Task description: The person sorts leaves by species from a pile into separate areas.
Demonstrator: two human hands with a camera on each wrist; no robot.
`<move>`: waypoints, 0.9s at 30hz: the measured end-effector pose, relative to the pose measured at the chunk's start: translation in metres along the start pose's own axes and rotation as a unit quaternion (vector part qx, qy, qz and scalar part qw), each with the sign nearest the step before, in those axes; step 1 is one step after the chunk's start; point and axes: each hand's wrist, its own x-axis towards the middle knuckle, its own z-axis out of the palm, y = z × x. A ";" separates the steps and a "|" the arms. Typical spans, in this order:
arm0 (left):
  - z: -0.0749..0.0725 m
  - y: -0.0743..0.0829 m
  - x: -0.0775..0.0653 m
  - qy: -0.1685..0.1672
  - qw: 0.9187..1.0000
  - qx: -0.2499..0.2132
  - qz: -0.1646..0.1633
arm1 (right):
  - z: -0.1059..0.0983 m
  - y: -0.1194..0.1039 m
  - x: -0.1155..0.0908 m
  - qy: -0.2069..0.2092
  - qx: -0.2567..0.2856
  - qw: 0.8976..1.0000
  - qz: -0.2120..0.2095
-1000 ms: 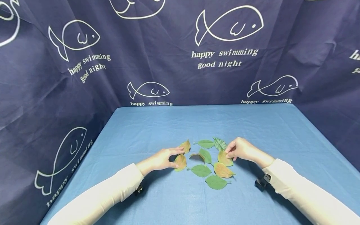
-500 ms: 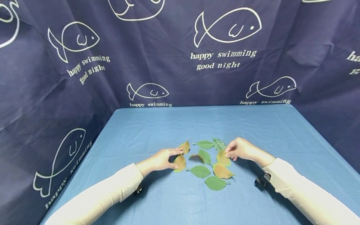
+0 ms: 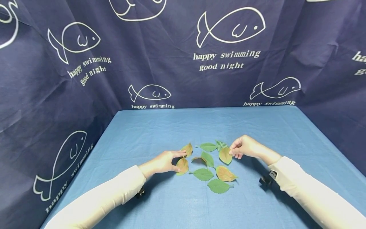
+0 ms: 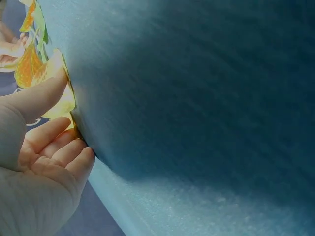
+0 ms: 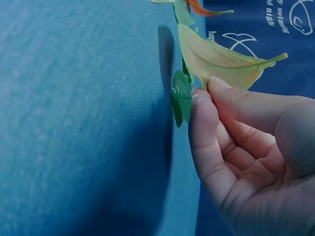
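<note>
My right hand (image 3: 243,147) pinches a yellow-orange leaf (image 3: 225,155) by its edge between thumb and forefinger. In the right wrist view that leaf (image 5: 219,61) is raised off the cloth, and a ribbed dark green leaf (image 5: 181,96) shows behind the fingertips. On the left, the fingers of my left hand (image 3: 165,163) reach over a yellow-brown leaf (image 3: 187,149). Its thumb rests on another yellow-orange leaf (image 3: 182,165) just below. In the left wrist view, the left hand (image 4: 47,142) has its thumb and fingers spread apart over these leaves.
Between the hands lie several green leaves, among them one at the front (image 3: 218,186), plus a curled brown-edged leaf (image 3: 200,158) and an orange leaf (image 3: 225,173). Blue cloth (image 3: 160,124) covers the table. A navy curtain (image 3: 183,70) with fish drawings hangs behind and beside it.
My right hand has lifted the yellow-orange leaf slightly up and away, so it now overlaps the ribbed green leaf. My left hand stays in place on its two leaves.
</note>
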 end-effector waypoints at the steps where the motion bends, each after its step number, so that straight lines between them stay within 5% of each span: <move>1: 0.000 0.000 0.000 -0.001 1.000 0.004 0.000 | -0.001 0.000 0.001 0.000 0.008 1.000 0.003; 13: -0.002 0.002 0.002 0.000 1.000 0.018 -0.004 | -0.010 0.007 0.006 -0.010 0.078 0.997 0.026; 27: -0.003 0.002 0.001 -0.026 0.999 0.037 -0.002 | -0.020 0.004 0.005 0.010 0.087 0.996 0.031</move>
